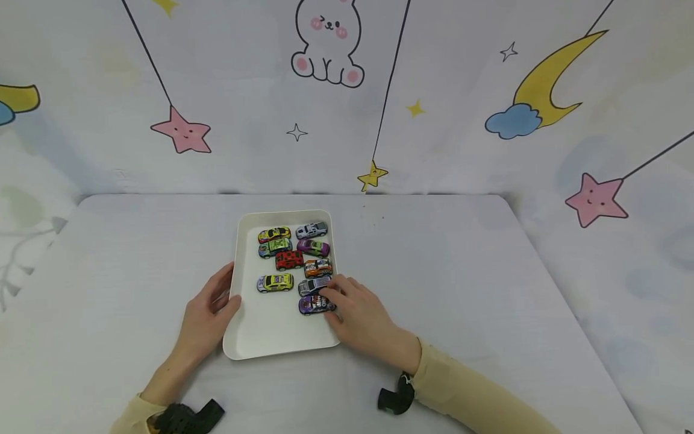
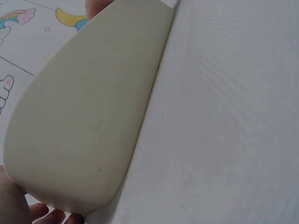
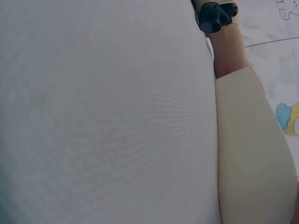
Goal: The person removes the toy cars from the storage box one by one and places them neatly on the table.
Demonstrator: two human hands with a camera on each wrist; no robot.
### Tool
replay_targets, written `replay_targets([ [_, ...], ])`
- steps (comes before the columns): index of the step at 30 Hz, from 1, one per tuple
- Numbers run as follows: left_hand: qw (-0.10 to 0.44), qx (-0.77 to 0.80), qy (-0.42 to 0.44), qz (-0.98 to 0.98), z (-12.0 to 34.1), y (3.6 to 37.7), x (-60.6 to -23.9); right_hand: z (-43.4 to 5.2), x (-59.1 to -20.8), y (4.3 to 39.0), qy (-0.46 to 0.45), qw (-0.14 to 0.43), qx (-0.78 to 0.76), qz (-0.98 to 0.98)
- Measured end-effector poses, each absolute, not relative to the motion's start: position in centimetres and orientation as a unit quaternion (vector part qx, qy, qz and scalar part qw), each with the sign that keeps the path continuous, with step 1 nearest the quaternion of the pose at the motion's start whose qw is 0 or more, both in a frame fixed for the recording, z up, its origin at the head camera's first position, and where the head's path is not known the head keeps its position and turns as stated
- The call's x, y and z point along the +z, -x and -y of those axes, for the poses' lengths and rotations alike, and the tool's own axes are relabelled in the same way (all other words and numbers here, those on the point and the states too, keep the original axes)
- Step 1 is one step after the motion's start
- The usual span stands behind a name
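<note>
Tray: a white tray [image 1: 255, 337] lay on the grey table [image 1: 461, 289], long side running away from the person; its near half was bare.
Cars: eight toy cars sat in the far half, in two loose columns.
Left column: a yellow-pink car [image 1: 274, 234], a green car [image 1: 275, 246], a red car [image 1: 289, 260] and a yellow car [image 1: 275, 283].
Right column: a silver car [image 1: 311, 230], a magenta car [image 1: 312, 247], an orange car [image 1: 317, 267], a striped grey car [image 1: 313, 285] and a purple car [image 1: 313, 305] nearest the person.
Left hand: the left hand [image 1: 208, 316] held the tray's left rim, thumb over the edge, fingers along the outside; the left wrist view showed fingertips under the wall.
Right hand: the right hand [image 1: 355, 313] lay over the tray's right rim, fingers curled onto the purple car and touching the striped grey car; whether they truly gripped it could not be told.
Wrists: black camera mounts sat on both wrists, over pale yellow sleeves.
Backdrop: a cloth with stars, moon and a rabbit.
</note>
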State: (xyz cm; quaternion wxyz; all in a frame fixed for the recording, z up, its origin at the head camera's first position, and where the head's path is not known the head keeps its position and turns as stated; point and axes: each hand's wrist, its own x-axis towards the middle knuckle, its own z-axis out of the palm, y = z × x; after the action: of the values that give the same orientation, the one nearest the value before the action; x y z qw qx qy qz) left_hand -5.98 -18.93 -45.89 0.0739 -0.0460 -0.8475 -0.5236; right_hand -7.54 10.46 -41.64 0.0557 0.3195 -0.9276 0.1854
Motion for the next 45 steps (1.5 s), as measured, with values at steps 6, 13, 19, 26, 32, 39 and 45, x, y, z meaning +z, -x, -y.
replay_targets([
  [6, 0.076, -0.518, 0.047, 0.851, 18.8, 5.9, -45.9, -10.6, -41.7, 7.6, -0.321, 0.042, 0.201, 0.925],
  [13, 0.080, -0.518, 0.050, 0.850, 18.9, 6.1, -45.6, -10.5, -41.4, 7.5, -0.317, 0.024, 0.219, 0.922],
  [19, 0.078, -0.515, 0.048, 0.852, 18.8, 6.0, -45.5, -10.4, -41.3, 7.5, -0.325, 0.019, 0.209, 0.922],
  [26, 0.077, -0.511, 0.042, 0.855, 18.9, 5.9, -45.5, -10.3, -41.1, 7.3, -0.342, 0.037, 0.194, 0.919],
  [32, 0.074, -0.513, 0.042, 0.854, 19.0, 5.8, -45.5, -10.3, -40.8, 7.1, -0.359, 0.067, 0.167, 0.916],
  [39, 0.074, -0.511, 0.043, 0.856, 19.0, 5.8, -45.6, -10.6, -40.9, 7.2, -0.370, 0.103, 0.157, 0.910],
  [45, 0.074, -0.510, 0.045, 0.856, 18.9, 5.7, -45.5, -11.0, -40.6, 7.6, -0.376, 0.135, 0.181, 0.899],
])
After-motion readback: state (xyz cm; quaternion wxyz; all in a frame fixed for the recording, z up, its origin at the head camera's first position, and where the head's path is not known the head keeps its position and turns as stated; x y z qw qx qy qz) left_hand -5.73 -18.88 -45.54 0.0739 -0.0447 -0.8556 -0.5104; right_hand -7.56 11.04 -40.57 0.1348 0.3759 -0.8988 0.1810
